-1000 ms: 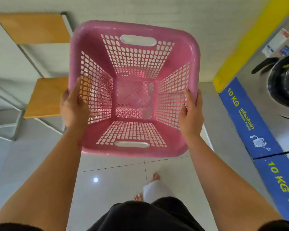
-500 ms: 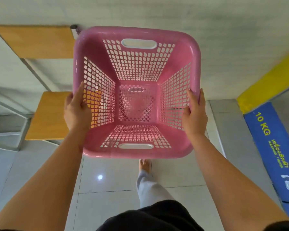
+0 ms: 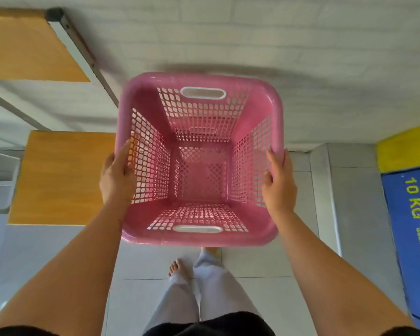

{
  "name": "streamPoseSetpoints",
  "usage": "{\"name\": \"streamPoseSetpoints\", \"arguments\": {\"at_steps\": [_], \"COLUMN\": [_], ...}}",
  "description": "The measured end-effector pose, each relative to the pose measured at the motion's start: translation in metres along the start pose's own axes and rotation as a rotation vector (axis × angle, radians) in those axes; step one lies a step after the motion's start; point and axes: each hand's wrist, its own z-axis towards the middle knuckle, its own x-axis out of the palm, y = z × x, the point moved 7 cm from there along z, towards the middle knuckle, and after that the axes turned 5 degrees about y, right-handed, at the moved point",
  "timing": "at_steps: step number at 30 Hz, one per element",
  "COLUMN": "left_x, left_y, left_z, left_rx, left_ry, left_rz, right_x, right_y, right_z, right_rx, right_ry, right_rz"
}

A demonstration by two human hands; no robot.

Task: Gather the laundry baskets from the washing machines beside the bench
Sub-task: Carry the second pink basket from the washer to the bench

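Left hand (image 3: 117, 177) and right hand (image 3: 278, 184) clamped the empty pink basket (image 3: 199, 236) at nine and three o'clock; it looked light, stiff, easy by its rim.

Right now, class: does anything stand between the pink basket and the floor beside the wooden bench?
Nothing visible does. The left hand and right hand hold the pink basket over bare floor tiles, right of the wooden bench. Floor directly beneath the basket is hidden.
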Motion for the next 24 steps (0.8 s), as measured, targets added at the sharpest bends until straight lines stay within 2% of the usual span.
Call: {"name": "streamPoseSetpoints", "arguments": {"at_steps": [17,21,24], "left_x": [0.133,0.165,0.178], "left_y": [0.075,0.095,0.102], "left_z": [0.062,0.066,0.06], "left_rx": [-0.13,-0.2,-0.242], "left_ry": [0.234,0.443,0.609], "left_rz": [0.194,0.282,0.317], "right_x": [0.136,0.169,0.172], "right_y": [-0.078,-0.098,-0.1], "right_z": [0.054,0.044,0.039], "right_rx": [0.066,0.109,0.132], "right_ry": [0.22,0.472,0.508], "right_rz": [-0.072,-0.187,-0.34]}}
